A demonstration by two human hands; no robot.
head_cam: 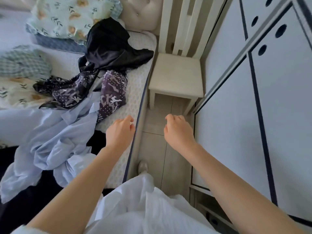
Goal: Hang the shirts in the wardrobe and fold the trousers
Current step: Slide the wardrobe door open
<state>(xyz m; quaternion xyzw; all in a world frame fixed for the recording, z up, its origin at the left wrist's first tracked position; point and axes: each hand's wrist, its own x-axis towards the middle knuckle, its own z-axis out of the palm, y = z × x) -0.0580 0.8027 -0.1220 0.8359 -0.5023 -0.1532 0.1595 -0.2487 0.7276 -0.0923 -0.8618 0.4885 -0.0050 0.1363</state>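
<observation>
The person stands in the narrow strip of floor [172,159] between the bed [135,85] on the left and the wardrobe [236,115] on the right; both bare forearms reach forward. The left hand [119,132] hovers over the near edge of the mattress, its grip released, fingers loosely curled round nothing; the right hand [179,130] hangs over the floor just beside the wardrobe, its grip likewise slack and holding nothing; the two hands are apart and touch no cloth.

The clothes lie in a heap on the bed; a crumpled light blue shirt [55,141] is nearest, just left of the left hand, spilling over a dark cloth [25,200] at the near left; a dark patterned garment [111,92] lies beyond it, partly on top of the shirt; a black garment [109,46] is piled farther off, touching the patterned one; whether these two are shirts or trousers I cannot tell. A green checked garment [23,63] sits at the far left, well apart from the hands, and a floral pillow [67,16] rests against the padded headboard [143,10].

The wardrobe doors, white with dark trim, stand closed; a cream stool [177,76] is wedged at the far end between bed and wardrobe. A loose white garment [143,208] covers the person's front, with one foot [143,166] showing below it by the bed frame.
</observation>
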